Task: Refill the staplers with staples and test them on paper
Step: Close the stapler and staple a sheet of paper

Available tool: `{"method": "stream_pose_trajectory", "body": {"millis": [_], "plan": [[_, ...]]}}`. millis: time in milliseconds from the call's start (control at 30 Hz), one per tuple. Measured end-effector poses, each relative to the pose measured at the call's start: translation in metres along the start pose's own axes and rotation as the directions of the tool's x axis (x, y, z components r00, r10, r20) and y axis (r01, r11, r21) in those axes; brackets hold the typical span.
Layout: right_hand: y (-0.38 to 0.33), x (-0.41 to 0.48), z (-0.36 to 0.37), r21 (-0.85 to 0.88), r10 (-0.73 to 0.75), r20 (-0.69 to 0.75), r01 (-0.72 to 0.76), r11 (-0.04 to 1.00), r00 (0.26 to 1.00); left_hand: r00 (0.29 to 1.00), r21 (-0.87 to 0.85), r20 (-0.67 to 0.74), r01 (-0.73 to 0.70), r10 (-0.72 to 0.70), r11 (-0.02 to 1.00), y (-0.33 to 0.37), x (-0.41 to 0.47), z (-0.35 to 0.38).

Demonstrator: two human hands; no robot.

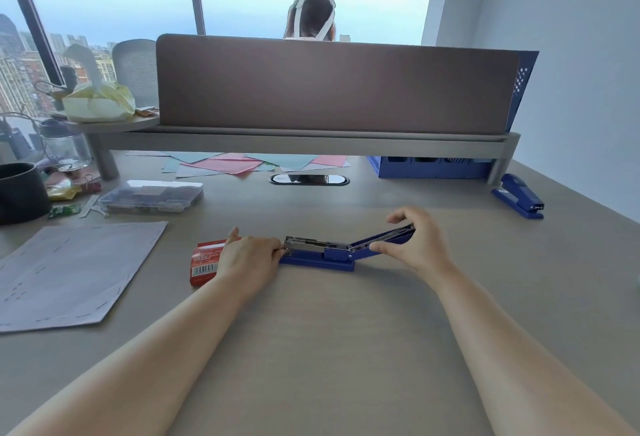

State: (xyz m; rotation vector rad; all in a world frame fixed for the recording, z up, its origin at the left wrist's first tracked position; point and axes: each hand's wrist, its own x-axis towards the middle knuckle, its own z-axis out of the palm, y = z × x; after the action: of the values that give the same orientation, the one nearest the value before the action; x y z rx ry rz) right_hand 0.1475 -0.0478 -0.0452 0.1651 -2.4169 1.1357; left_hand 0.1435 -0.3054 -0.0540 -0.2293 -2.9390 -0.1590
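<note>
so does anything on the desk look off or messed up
Nothing looks damaged or spilled. The stapler in both hands is folded wide open, as loading needs. The coloured sheets under the shelf lie fanned and askew.

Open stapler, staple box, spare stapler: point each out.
open stapler [317, 259], head view, on its blue base.
red staple box [204, 262], head view, on its barcode face.
closed stapler [518, 194], head view, on its top arm, far right of the desk.
</note>
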Motion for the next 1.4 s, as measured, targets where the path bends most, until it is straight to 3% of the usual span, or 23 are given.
{"method": "stream_pose_trajectory", "body": {"millis": [167,300,400,533,800,1067,1200,1400], "plan": [[-0.015,0.003,0.012,0.289,0.041,-0.137,0.0,0.957,0.99,0.998,-0.226,-0.014,0.056,-0.061,0.972,-0.006,0.002,0.003],[-0.032,0.007,0.033,0.377,-0.016,-0.058,0.037,0.925,0.998,0.999,-0.177,-0.018,0.026,-0.03,0.984,-0.003,0.002,0.001],[-0.041,0.01,0.053,0.275,-0.07,0.101,0.04,0.961,0.992,1.0,-0.177,-0.023,-0.001,-0.003,0.984,0.0,-0.001,0.0],[-0.056,0.009,0.073,-0.086,-0.082,0.42,0.129,0.988,0.904,0.999,-0.171,-0.045,0.015,-0.023,0.985,-0.002,-0.004,0.0],[-0.062,0.023,0.088,-0.388,0.072,0.569,0.19,0.902,0.82,0.991,-0.223,-0.086,0.083,-0.104,0.971,-0.007,-0.003,-0.006],[-0.065,0.023,0.092,-0.417,0.097,0.588,0.198,0.887,0.803,0.969,-0.296,-0.035,0.222,-0.243,0.929,-0.036,-0.004,-0.031],[-0.08,0.016,0.095,-0.333,0.048,0.596,0.193,0.923,0.802,0.951,-0.239,0.01,0.303,-0.31,0.922,-0.083,-0.022,-0.04],[-0.148,-0.002,0.123,-0.031,-0.183,0.672,0.275,0.961,0.717,0.833,-0.116,0.202,0.543,-0.515,0.832,-0.162,-0.069,-0.047]]}}
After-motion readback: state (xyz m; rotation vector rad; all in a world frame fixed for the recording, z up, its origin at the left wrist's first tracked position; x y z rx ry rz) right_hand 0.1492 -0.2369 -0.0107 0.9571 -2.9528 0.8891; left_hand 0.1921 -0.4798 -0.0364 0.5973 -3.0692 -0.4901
